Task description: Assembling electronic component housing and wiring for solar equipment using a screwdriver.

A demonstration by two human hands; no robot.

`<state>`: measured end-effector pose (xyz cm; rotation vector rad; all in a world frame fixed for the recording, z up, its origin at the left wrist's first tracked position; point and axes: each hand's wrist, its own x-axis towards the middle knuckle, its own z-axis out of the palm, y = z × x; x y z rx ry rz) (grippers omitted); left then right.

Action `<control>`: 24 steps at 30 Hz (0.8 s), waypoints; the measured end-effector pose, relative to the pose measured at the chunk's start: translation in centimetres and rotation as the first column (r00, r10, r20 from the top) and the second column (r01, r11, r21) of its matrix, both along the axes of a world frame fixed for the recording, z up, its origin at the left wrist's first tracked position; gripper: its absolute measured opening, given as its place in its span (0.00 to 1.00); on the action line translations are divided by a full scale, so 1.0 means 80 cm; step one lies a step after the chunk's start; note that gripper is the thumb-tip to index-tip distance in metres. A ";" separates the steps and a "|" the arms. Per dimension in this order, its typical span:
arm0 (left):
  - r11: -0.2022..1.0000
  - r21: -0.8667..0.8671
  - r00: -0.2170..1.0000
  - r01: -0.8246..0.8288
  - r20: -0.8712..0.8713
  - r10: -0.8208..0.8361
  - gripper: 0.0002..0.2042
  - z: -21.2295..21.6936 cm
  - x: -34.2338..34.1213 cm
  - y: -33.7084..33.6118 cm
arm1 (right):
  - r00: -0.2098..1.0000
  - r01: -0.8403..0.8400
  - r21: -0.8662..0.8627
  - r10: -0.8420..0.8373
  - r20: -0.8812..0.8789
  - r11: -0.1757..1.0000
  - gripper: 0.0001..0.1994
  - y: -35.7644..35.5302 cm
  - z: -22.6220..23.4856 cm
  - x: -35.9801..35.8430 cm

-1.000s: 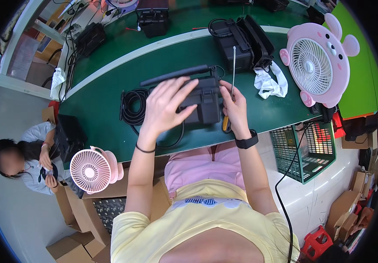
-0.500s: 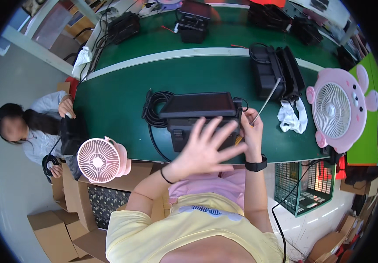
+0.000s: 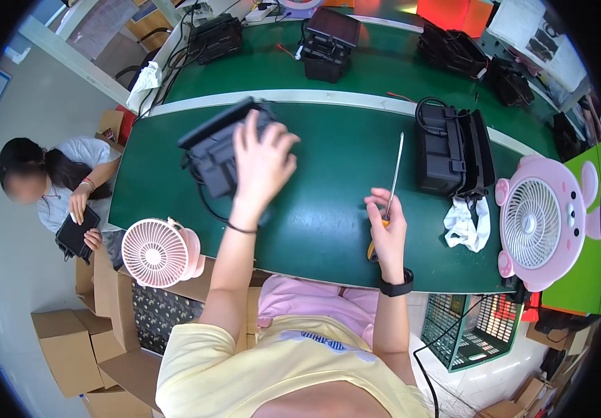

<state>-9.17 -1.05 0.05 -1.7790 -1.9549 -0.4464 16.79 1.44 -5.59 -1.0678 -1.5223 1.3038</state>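
Observation:
A black box-like device with a hinged, screen-like panel and a cable (image 3: 213,157) sits turned at an angle on the left part of the green table. My left hand (image 3: 264,160) lies over its right end, fingers apart and slightly bent; the hand hides part of the device. In my right hand (image 3: 388,237) is a screwdriver (image 3: 397,171), its orange handle in the palm and its metal shaft pointing away from me. To the right of that hand stands another black device (image 3: 443,150) with its panel swung up, and a crumpled white cloth (image 3: 468,226) lies in front of it.
Pink fans stand at the left (image 3: 154,254) and right (image 3: 534,219) table edges. Further black devices (image 3: 328,45) rest beyond the white divider (image 3: 314,95). At left, a co-worker (image 3: 77,181) handles a black panel. Cardboard boxes (image 3: 63,348) and a green crate (image 3: 468,334) are below.
The black device has gone from the middle of the table to the left and turned, my left hand now over it. My right hand has drawn away from it, keeping the screwdriver.

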 end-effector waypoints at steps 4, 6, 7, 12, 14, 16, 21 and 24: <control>0.930 -0.032 0.930 -0.366 -0.055 0.364 0.19 -0.004 -0.096 0.012 | 0.996 -0.027 -0.138 0.016 -0.084 0.990 0.13 0.005 -0.006 0.011; 0.757 -0.136 0.769 -0.639 -0.103 0.631 0.20 -0.010 -0.120 0.022 | 0.991 -0.051 -0.187 0.027 -0.133 0.981 0.12 0.008 -0.013 0.014; 0.737 -0.113 0.743 -0.666 -0.192 0.642 0.20 -0.003 -0.123 0.034 | 0.987 -0.053 -0.249 0.013 -0.158 0.967 0.11 0.009 -0.009 0.016; 0.938 0.205 0.951 -0.279 0.193 0.241 0.29 0.049 -0.162 0.136 | 0.983 -0.124 -0.368 0.064 -0.169 0.922 0.09 0.015 -0.008 0.022; 0.909 0.313 0.919 -0.275 0.364 0.153 0.30 0.039 -0.213 0.205 | 0.981 -0.159 -0.393 0.099 -0.168 0.906 0.10 0.016 -0.002 0.023; 0.849 0.252 0.760 -0.465 0.605 0.237 0.32 0.030 -0.271 0.263 | 0.979 -0.175 -0.414 0.114 -0.169 0.893 0.09 0.017 -0.003 0.024; 0.645 -0.140 0.638 -0.751 0.097 0.764 0.44 -0.025 -0.434 0.290 | 0.968 -0.203 -0.435 0.114 -0.224 0.877 0.07 0.020 -0.004 0.022; 0.629 -0.193 0.590 -0.753 0.222 0.776 0.45 -0.033 -0.486 0.259 | 0.940 -0.275 -0.367 0.168 -0.297 0.889 0.08 0.017 -0.013 0.026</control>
